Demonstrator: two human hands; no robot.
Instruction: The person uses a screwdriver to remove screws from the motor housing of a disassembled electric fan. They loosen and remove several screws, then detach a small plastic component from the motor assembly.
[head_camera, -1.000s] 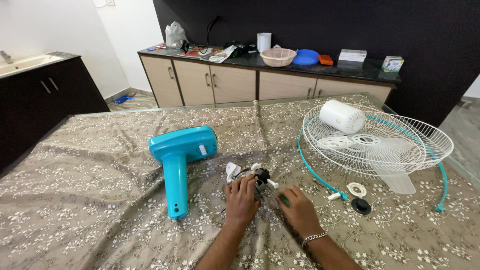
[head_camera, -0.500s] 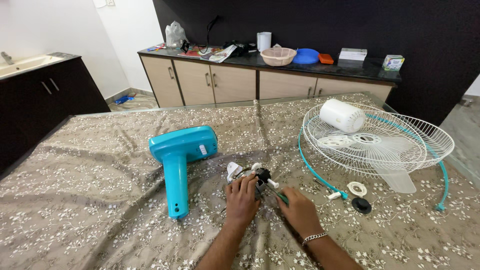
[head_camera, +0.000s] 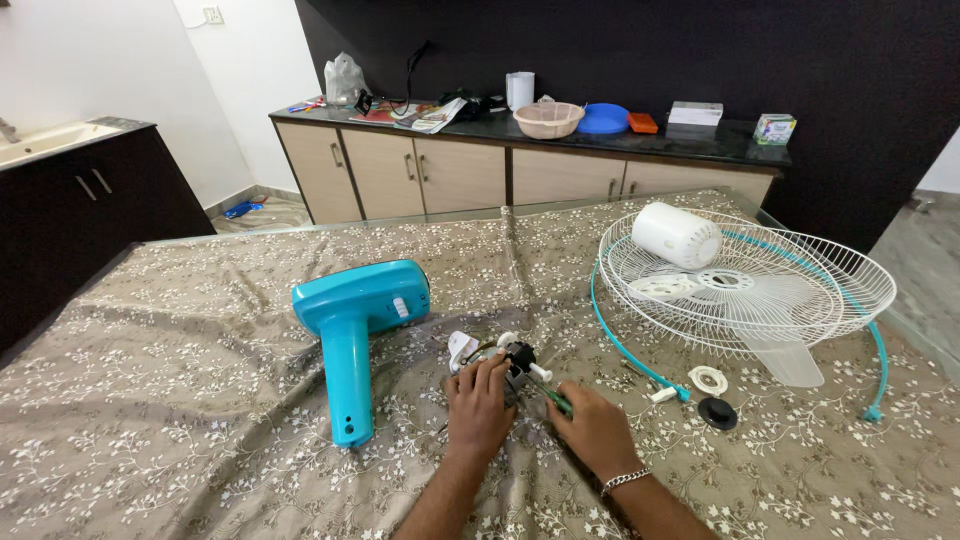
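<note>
On the cloth-covered tabletop (head_camera: 200, 420) the teal fan housing (head_camera: 352, 322) lies furthest left, its neck pointing toward the near edge. Just right of it sits the small fan motor (head_camera: 505, 358), a black-and-white piece with wires and a short white shaft. The left hand (head_camera: 480, 400) presses down on it, fingers curled over its near side — closed on the motor. Beside it, the right hand (head_camera: 597, 432) grips a green-handled screwdriver (head_camera: 556, 400), whose tip angles in at the motor; a bracelet shows at that wrist.

Further right, a white ring (head_camera: 708, 379) and a black cap (head_camera: 717, 413) lie loose on the cloth, just apart from each other. Behind them the white wire fan guard (head_camera: 840, 290) lies open like a shallow basket, holding a white cylindrical cover (head_camera: 677, 235) at its far rim and the pale fan blades (head_camera: 760, 310) in the middle; one blade tip pokes out over the near rim. A teal rim band (head_camera: 625, 340) curls round the guard's near-left side.

On the counter behind, a beige bowl (head_camera: 547, 118) stands beside a blue dish (head_camera: 603, 118); what they hold I cannot tell.

Since a second ago the right hand has crept closer to the motor and the screwdriver shaft now shows more plainly. The left hand has kept its hold, and the view has dipped slightly.
</note>
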